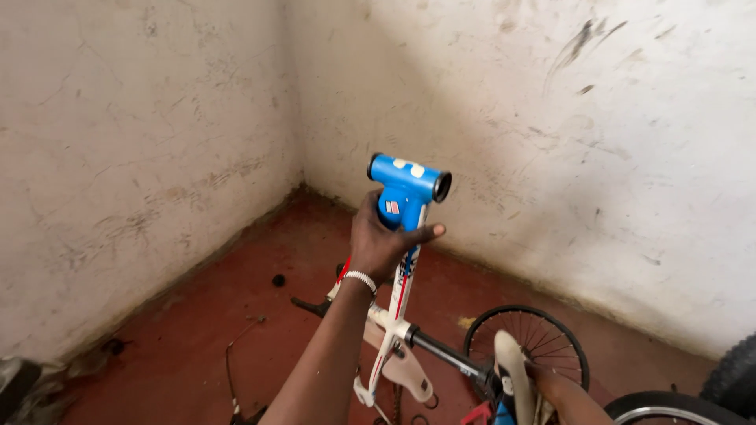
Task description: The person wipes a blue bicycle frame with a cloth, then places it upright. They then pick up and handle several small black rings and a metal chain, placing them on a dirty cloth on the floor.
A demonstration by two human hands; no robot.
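Your left hand (383,240) raised, fingers wrapped around the blue-and-white bicycle frame (403,228) below its head tube, your right hand (543,376) low by the white saddle (508,364), grip unclear

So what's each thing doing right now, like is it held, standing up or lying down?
Left hand: wrapped around the bike frame, just under its blue top.
Right hand: resting on the white saddle; grip unclear.
Bike frame: tipped up on end, blue tube on top, no handlebars.
White saddle: low at the frame's bottom end.
Spoked wheel: behind the saddle, by the wall.
Black tyre: partly out of view.
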